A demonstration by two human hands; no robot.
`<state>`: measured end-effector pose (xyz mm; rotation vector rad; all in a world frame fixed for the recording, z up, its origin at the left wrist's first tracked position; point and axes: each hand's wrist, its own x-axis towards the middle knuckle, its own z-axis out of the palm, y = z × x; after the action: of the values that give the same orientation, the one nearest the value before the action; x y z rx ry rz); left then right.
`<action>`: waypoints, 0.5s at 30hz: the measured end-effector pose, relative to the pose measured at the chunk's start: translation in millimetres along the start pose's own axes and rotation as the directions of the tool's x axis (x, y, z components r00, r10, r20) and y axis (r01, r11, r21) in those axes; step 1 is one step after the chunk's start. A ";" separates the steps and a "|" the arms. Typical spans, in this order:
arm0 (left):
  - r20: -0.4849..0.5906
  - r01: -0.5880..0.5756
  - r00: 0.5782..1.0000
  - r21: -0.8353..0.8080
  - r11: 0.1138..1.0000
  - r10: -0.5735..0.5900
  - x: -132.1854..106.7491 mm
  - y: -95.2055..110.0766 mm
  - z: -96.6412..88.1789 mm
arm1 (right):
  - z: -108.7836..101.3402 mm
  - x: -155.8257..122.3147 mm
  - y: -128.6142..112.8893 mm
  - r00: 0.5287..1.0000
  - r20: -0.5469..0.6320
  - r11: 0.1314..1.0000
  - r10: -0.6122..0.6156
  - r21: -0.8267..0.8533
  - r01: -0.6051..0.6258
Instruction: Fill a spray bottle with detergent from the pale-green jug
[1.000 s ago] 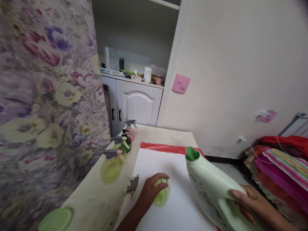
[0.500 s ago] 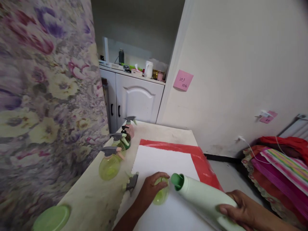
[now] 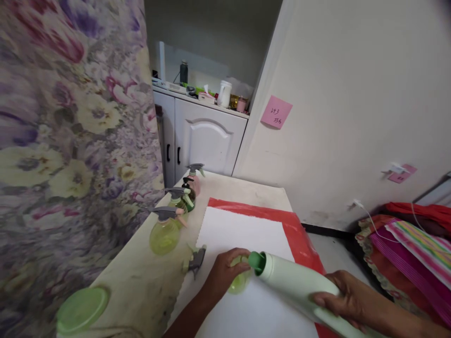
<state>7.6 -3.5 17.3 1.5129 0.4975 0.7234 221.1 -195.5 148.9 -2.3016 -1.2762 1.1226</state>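
My left hand (image 3: 227, 270) is closed around the neck of a small round spray bottle body (image 3: 240, 280), clear and yellow-green, standing on white paper with its spray head off. My right hand (image 3: 343, 295) grips a large pale green bottle (image 3: 296, 277) near its base. That bottle lies tilted, almost level, its darker green spout (image 3: 257, 262) pointing left and close to the fingers of my left hand. Left of my left hand, a loose grey and green spray head (image 3: 196, 259) lies at the paper's edge. Whether liquid flows from the spout I cannot tell.
Several bottles line the table's left side: a yellow-green spray bottle (image 3: 164, 237), another behind it, a dark pump bottle (image 3: 189, 190) and a pink spray bottle (image 3: 194, 183). A green-lidded container (image 3: 82, 310) stands at the near left. Red sheeting (image 3: 296, 225) lies under the white paper (image 3: 243, 232).
The view has shifted slightly, so the surroundings sit a little to the right and the cabinet higher. Both hands keep their holds, and the pale green bottle remains tilted beside the small bottle.
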 end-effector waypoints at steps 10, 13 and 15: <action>-0.009 0.015 1.000 -0.022 1.000 -0.016 1.0 -0.3 -0.9 | -6.2 -2.7 -9.3 0.999 0.036 1.000 -0.014 -0.017 0.015; -0.008 0.015 1.000 -0.030 0.999 -0.016 0.8 0.4 -0.5 | -7.7 -2.7 -13.1 1.000 0.023 1.000 -0.003 -0.021 0.004; -0.002 0.015 1.000 -0.032 0.999 -0.015 0.1 2.3 -0.2 | -9.1 -3.6 -17.3 1.000 0.027 0.999 0.002 -0.035 -0.001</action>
<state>7.3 -3.5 19.6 1.4777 0.4962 0.7186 216.4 -187.5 166.5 -2.3202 -1.3141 1.1450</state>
